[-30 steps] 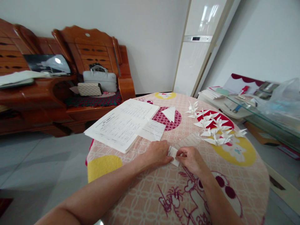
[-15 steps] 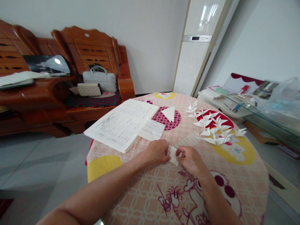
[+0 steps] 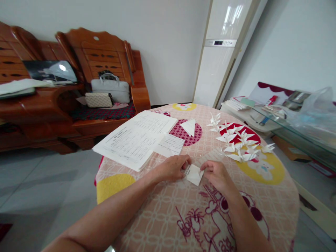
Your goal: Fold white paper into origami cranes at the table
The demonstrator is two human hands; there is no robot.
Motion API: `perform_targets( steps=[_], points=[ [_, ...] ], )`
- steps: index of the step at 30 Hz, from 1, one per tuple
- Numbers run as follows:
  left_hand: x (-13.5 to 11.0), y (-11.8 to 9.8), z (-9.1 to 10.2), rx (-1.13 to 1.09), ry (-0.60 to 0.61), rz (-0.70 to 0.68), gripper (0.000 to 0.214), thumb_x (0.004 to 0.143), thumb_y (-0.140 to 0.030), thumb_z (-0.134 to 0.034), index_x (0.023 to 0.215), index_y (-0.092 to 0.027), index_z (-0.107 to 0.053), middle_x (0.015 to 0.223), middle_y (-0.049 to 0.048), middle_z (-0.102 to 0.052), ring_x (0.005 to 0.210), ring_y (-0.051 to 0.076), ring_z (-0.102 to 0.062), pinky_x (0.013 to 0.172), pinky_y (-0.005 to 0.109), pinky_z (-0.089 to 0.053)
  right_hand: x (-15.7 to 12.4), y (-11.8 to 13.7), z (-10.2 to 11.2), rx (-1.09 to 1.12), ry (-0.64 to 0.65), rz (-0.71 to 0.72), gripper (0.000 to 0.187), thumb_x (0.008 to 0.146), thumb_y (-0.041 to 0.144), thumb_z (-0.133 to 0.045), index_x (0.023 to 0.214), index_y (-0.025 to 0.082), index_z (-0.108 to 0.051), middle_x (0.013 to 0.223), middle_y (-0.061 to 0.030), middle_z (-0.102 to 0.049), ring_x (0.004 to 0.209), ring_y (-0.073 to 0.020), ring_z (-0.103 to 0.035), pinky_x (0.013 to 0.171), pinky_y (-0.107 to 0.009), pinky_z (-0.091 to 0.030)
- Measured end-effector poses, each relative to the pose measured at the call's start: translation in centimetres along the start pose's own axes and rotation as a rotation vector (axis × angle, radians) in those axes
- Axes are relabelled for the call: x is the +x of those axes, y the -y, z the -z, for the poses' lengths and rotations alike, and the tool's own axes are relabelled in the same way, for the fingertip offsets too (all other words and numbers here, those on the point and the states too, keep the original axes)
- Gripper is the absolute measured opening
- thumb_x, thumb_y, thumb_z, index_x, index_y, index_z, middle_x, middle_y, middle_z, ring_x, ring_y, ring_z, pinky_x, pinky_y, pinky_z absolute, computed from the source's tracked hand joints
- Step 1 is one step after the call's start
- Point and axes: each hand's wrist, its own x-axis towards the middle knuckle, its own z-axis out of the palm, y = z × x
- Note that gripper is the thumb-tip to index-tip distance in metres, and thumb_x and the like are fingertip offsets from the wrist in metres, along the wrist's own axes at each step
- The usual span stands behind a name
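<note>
Left hand (image 3: 172, 168) and right hand (image 3: 217, 174) are pinching a small white folded paper (image 3: 194, 175) at centre frame, pinning it flat against the pink patterned tablecloth (image 3: 162, 217).

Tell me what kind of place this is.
Most likely a home living room: a carved wooden sofa with handbags on it, a tall floor-standing air conditioner in the corner, and a cloth-covered round table where the left hand and right hand hold a folded paper.

Tablecloth (image 3: 162, 217): pink with white lattice, yellow and red discs, maroon cartoon line-drawing. Paper (image 3: 194, 174), cranes (image 3: 237, 141): white. Sheets (image 3: 136, 138): white, black print. Bench (image 3: 105, 45): red-brown wood. Bag (image 3: 111, 89): pale grey. Purse (image 3: 98, 99): cream, quilted diamond pattern. Floor (image 3: 39, 182): grey.
</note>
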Motion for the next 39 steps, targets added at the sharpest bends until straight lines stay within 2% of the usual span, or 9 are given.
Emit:
perform_targets(
  steps=[3,6,11,16,20,23,27,33,39],
  points=[
    [0.0,-0.2,0.3,0.010,0.013,-0.016,0.058,0.063,-0.011,-0.055,0.120,-0.020,-0.054,0.093,0.0021,-0.062,0.083,0.017,-0.057,0.070,0.026,-0.041,0.0,0.1,0.4,0.027,-0.028,-0.008,0.018,0.083,0.033,-0.052,0.081,0.017,-0.061,0.046,0.0043,-0.053,0.036,-0.0103,-0.046,0.039,-0.021,-0.033],
    [0.0,-0.4,0.5,0.025,0.015,-0.024,0.055,0.063,-0.012,-0.057,0.118,-0.020,-0.056,0.100,0.0047,-0.061,0.090,0.020,-0.057,0.076,0.028,-0.043,-0.1,0.3,0.6,0.031,0.036,-0.014,0.027,0.081,0.043,-0.057,0.080,0.017,-0.061,0.047,0.0045,-0.053,0.037,-0.0095,-0.046,0.039,-0.020,-0.033],
    [0.0,-0.3,0.7,-0.002,0.011,0.001,0.050,0.062,-0.013,-0.057,0.111,-0.018,-0.055,0.097,0.0044,-0.060,0.085,0.018,-0.056,0.069,0.026,-0.041,-0.2,0.3,0.4,0.094,0.161,-0.021,0.018,0.069,0.032,-0.068,0.070,0.016,-0.060,0.052,0.0040,-0.056,0.040,-0.0076,-0.045,0.040,-0.019,-0.031],
    [0.3,-0.4,0.9,-0.057,-0.001,0.017,0.037,0.063,-0.018,-0.062,0.099,-0.016,-0.058,0.087,0.0013,-0.060,0.075,0.015,-0.054,0.063,0.023,-0.037,0.1,0.4,-0.3,0.241,0.081,0.059,0.017,0.072,0.032,-0.062,0.066,0.017,-0.057,0.054,0.0028,-0.057,0.048,-0.0102,-0.051,0.046,-0.021,-0.036],
    [0.4,-0.8,1.0,-0.269,0.017,-0.003,0.025,0.073,-0.034,-0.064,0.088,-0.015,-0.063,0.075,-0.0011,-0.059,0.066,0.012,-0.051,0.057,0.021,-0.033,0.1,0.9,-0.2,0.399,0.030,0.071,0.018,0.072,0.033,-0.064,0.070,0.016,-0.059,0.055,0.0029,-0.057,0.048,-0.0095,-0.048,0.046,-0.021,-0.034],
    [0.5,-0.8,0.7,-0.466,-0.021,-0.010,0.033,0.080,-0.045,-0.059,0.085,-0.013,-0.064,0.069,-0.0013,-0.057,0.062,0.010,-0.048,0.054,0.020,-0.032,0.0,1.1,-0.1,0.468,0.095,0.085,0.017,0.068,0.030,-0.068,0.073,0.014,-0.062,0.060,0.0015,-0.062,0.051,-0.0101,-0.052,0.050,-0.022,-0.037],
    [0.9,-0.5,-0.1,-0.603,-0.060,0.019,0.035,0.078,-0.047,-0.061,0.071,-0.012,-0.060,0.061,-0.0028,-0.051,0.056,0.008,-0.043,0.051,0.019,-0.029,0.1,1.2,-0.4,0.509,0.180,0.097,0.017,0.066,0.028,-0.071,0.072,0.014,-0.063,0.064,-0.0003,-0.066,0.055,-0.0113,-0.057,0.054,-0.023,-0.041],
    [1.3,-0.1,-1.0,-0.767,-0.186,0.133,0.032,0.074,-0.043,-0.063,0.068,-0.013,-0.055,0.057,-0.0041,-0.048,0.051,0.007,-0.041,0.047,0.019,-0.029,0.2,1.5,-0.8,0.583,0.099,0.079,0.041,0.065,0.029,-0.072,0.101,0.014,-0.061,0.065,0.0009,-0.066,0.056,-0.0145,-0.060,0.056,-0.026,-0.046],
    [1.0,-0.1,-0.9,-0.818,0.067,0.198,0.024,0.070,-0.035,-0.063,0.065,-0.013,-0.056,0.057,-0.0011,-0.059,0.054,0.011,-0.056,0.054,0.022,-0.043,0.4,1.2,-0.8,0.532,-0.061,0.070,0.050,0.065,0.027,-0.069,0.112,0.014,-0.057,0.067,0.0009,-0.065,0.056,-0.0147,-0.061,0.053,-0.025,-0.045]
  ],
)
